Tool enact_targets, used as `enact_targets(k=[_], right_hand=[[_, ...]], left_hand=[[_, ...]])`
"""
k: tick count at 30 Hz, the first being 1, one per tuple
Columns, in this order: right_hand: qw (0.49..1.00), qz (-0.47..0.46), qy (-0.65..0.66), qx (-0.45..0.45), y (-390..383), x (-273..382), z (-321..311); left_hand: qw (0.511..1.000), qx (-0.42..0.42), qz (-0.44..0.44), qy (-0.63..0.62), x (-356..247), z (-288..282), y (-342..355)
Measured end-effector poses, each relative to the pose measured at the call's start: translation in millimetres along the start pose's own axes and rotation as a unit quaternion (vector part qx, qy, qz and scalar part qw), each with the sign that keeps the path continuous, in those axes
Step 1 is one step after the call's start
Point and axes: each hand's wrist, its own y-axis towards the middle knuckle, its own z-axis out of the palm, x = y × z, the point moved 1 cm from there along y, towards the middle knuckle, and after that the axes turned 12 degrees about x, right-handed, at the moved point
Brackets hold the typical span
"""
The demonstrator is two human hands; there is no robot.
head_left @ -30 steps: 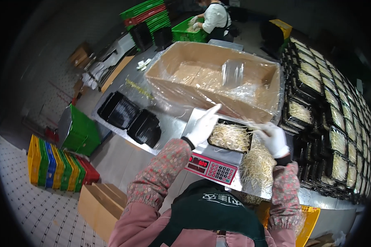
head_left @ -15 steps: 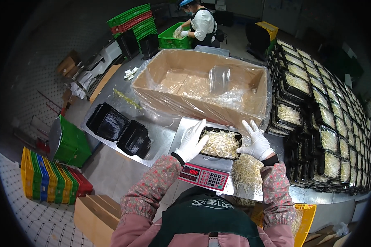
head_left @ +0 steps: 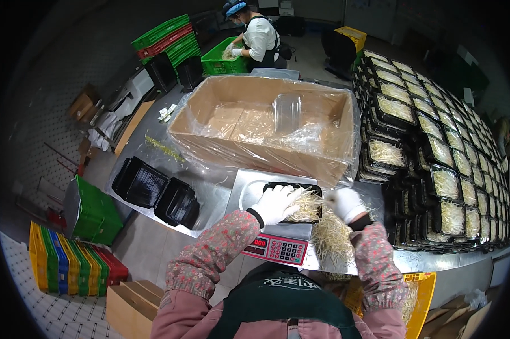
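Note:
On the metal plate of a red digital scale point(head_left: 283, 250) sits a black plastic tray point(head_left: 272, 186) filled with bean sprouts point(head_left: 307, 210). My left hand point(head_left: 277, 204), in a white glove, lies over the tray's left part with its fingers stretched across the sprouts. At the tray's right edge, my gloved right hand point(head_left: 346, 204) is curled closed; whatever its fingers pinch is too small to make out. Below that hand a loose heap of bean sprouts point(head_left: 333, 240) lies on the metal table, beside the scale.
Behind the scale stands a large plastic-lined carton point(head_left: 255, 155) with clear lids inside. Stacked filled trays point(head_left: 390, 107) rise at right; nested empty black trays point(head_left: 176, 203) lie left. A yellow crate point(head_left: 422, 299) is near my right side. Farther back, a co-worker point(head_left: 260, 39) handles sprouts in a green crate.
My left hand has moved from the tray's left side onto the sprouts. My right hand, spread before, has curled closed near the tray's right edge. The whole view has shifted slightly.

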Motion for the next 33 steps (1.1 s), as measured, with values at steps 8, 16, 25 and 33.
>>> enact_targets(k=[8,16,25,33], right_hand=[[0.951,-0.003,0.308,-0.025,-16,33,-91],[0.988,-0.070,0.139,0.002,31,42,26],[0.992,-0.070,0.091,-0.060,11,33,-6],[0.979,-0.136,0.146,-0.036,24,38,35]], left_hand=[[0.992,-0.045,-0.044,-0.108,0,-9,-20],[0.946,-0.151,-0.047,-0.282,23,-13,-62],[0.921,-0.168,-0.088,-0.341,27,-25,-77],[0.995,-0.048,-0.051,-0.071,5,-4,-28]])
